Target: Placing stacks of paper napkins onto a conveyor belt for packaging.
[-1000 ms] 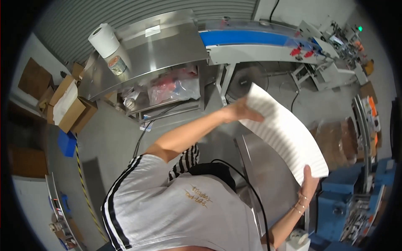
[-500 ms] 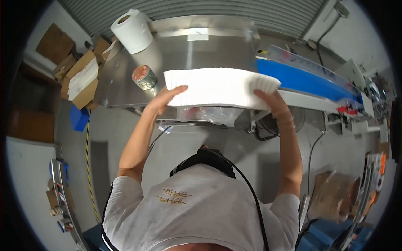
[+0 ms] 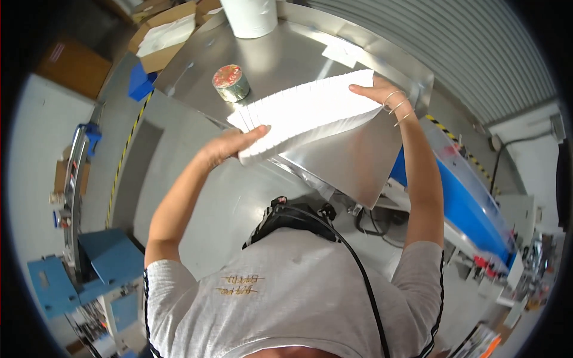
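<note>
Between my two hands hangs a long, slightly curved white stack (image 3: 313, 108) of thin, paper-like pieces, with fine ridges along its edges. My left hand (image 3: 236, 143) grips its near left end, thumb on top and fingers underneath. At the far right end, my right hand (image 3: 382, 95) clasps it, with thin rings round the wrist. The stack is held tilted above the front edge of a steel table (image 3: 286, 56), its right end farther away. Just beyond its left end, a round tin-like roll (image 3: 231, 83) with a red-patterned top and shiny side stands on the table.
A white roll (image 3: 250, 17) stands at the back of the table beside a flat white sheet (image 3: 340, 53). An open cardboard box (image 3: 167, 39) is at the far left. To the right runs a blue conveyor belt (image 3: 471, 200). A black cable (image 3: 358, 265) hangs down my front.
My view has turned to the right, so the table now lies slanted. The white stack has tilted, its right end going up and away; both hands keep their hold.
</note>
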Motion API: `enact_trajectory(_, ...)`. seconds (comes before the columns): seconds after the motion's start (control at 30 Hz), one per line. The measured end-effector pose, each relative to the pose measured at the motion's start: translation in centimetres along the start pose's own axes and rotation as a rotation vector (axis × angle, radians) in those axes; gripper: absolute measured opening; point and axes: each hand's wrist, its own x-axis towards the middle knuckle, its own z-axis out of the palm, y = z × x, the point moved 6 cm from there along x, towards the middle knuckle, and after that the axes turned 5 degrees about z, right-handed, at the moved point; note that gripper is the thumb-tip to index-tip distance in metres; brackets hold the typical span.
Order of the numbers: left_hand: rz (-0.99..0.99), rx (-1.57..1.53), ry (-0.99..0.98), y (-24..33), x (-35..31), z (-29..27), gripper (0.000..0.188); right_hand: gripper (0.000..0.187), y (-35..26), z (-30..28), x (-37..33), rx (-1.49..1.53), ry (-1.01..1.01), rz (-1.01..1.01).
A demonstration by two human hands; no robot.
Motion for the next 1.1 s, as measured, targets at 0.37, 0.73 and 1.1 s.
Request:
enact_trajectory(0.37, -0.047, -1.522, 0.162, 2.6, -6.3, 20.8, 0.031, 0.094, -11.8, 5.3, 9.4, -0.500, 0.006, -0.453)
enact_trajectory(0.73, -0.105, -2.044, -0.053, 6.6, -4.5, 30.7, 0.036, 0.066, -20.0, 15.3, 5.9, -0.838, -0.193, -0.946)
enact_trajectory(1.1, 0.051, -2.074, -0.036, 7.4, -2.0, 28.9, 0.036, 0.056, -5.1, -0.1, -5.7, -0.284, 0.170, -0.703)
